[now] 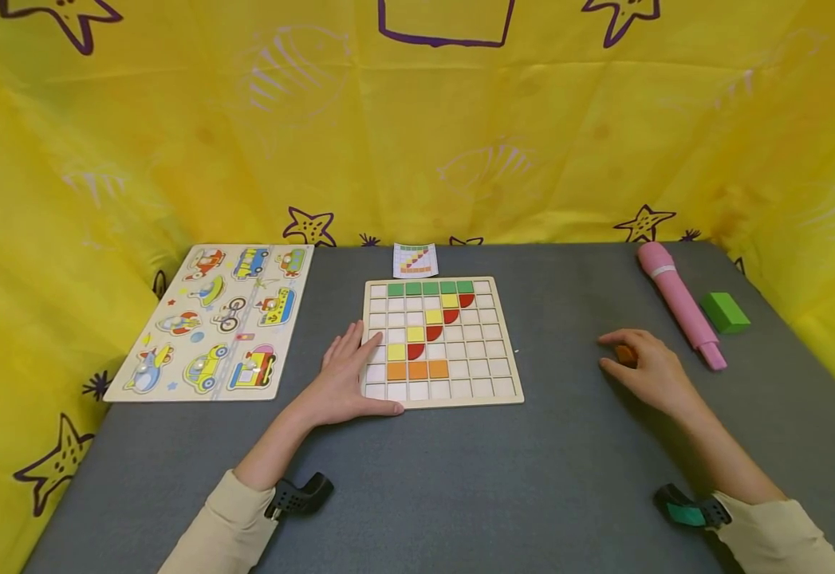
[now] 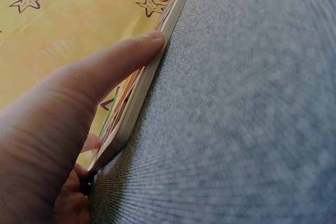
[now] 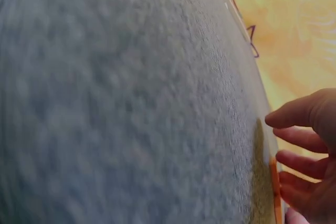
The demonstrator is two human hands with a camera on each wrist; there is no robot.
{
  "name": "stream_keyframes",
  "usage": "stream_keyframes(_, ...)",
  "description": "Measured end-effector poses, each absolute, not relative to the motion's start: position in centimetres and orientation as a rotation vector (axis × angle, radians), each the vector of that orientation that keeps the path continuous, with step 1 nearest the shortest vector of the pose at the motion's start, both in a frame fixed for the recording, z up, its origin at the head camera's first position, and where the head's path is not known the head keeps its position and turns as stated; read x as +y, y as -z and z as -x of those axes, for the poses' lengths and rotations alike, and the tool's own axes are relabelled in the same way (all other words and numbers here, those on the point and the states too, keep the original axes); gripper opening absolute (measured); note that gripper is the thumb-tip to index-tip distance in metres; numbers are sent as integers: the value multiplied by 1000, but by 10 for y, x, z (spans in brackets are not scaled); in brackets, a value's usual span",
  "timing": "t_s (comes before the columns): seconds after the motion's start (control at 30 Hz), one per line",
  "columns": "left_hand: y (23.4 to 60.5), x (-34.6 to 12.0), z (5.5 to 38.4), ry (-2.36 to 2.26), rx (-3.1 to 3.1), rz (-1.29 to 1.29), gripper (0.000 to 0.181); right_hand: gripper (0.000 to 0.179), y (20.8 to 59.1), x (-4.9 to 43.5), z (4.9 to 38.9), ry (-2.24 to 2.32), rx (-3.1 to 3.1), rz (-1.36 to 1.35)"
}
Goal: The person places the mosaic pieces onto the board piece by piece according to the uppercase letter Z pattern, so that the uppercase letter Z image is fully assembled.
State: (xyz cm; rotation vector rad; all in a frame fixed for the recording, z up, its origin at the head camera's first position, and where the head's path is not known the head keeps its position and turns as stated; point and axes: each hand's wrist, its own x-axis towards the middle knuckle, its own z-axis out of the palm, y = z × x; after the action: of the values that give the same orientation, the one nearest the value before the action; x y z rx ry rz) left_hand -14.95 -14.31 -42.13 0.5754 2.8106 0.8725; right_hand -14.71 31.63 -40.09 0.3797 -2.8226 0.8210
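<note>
A pale wooden grid board [image 1: 513, 391] lies mid-table, with green, yellow and orange squares and red quarter-round pieces in some cells. My left hand [image 1: 345, 379] rests at its left side, fingers spread along that edge. In the left wrist view the thumb [image 2: 123, 61] touches the board's front edge [image 2: 139, 90]. To the right, my right hand [image 1: 650, 371] hovers low over the table, thumb and index tips apart. Partly under it is an orange piece [image 1: 627, 355]; in the right wrist view the orange piece [image 3: 275, 190] looks flat beside the fingers. Its full shape is hidden.
A small pattern card [image 1: 415, 261] lies behind the board. Left of it is a wooden vehicle puzzle [image 1: 234, 319]. On the right lie a pink microphone-shaped object [image 1: 679, 303] and a green block [image 1: 725, 312]. A yellow cloth [image 1: 417, 127] hangs behind the grey table [image 1: 460, 486].
</note>
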Motion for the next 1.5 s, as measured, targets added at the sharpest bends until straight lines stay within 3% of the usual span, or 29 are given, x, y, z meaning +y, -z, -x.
stream_keyframes(0.83,420,-143,149,-889,2809,-582,119,42,394,290,143,-879,-2794,-779)
stream_keyframes(1.13,421,-143,149,-889,2809,-586,119,32,397,280,143,-1153,-2848,-714)
stream_keyframes(1.5,421,-142,149,-900,2812,-592,118,28,399,261,147,-1035,-2869,-628)
